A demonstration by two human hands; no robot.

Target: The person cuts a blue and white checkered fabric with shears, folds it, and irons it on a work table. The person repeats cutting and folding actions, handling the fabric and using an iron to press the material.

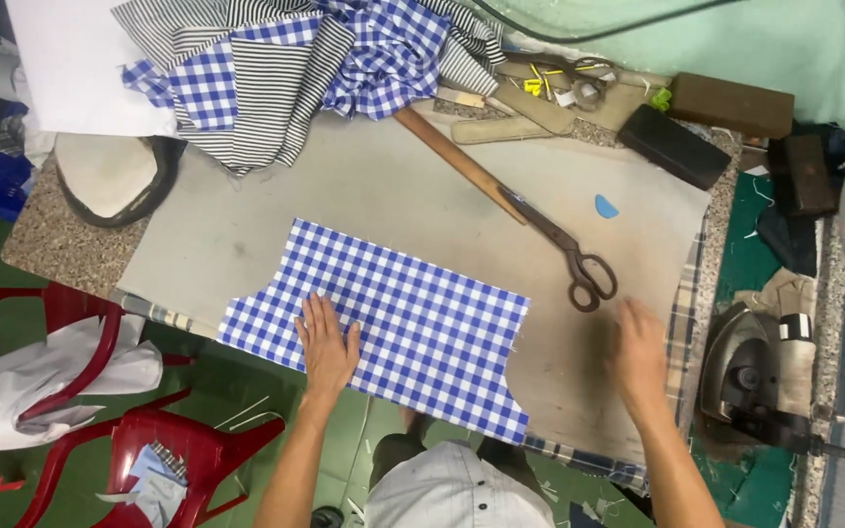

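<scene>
Two hands work over one cut piece of blue-and-white checked fabric (393, 328), which lies flat on a grey padded pressing surface (364, 191) directly in front of the person.

Step in hand, as judged: flattening and steadying the cut piece. To do this well, keep the palm flat and press evenly, so the weave is not dragged off-grain; sweep from the anchored side outward toward the free edge, and keep the raw edges from curling.

Left hand (326, 344): fully open, fingers spread and flat, palm down on the near-left part of the fabric. It grips nothing; it only presses the cloth.

Right hand (638, 347): blurred; it appears open and palm down on the bare grey surface, just beyond the right edge of the fabric. It appears to hold nothing.

Just beyond the right hand lie scissors (564, 249), with a wooden ruler (457, 161) beside them. An iron (755, 367) sits to the outer side of the right hand. Well beyond the left hand, a heap of striped and checked cloth (295, 68) is piled.
</scene>
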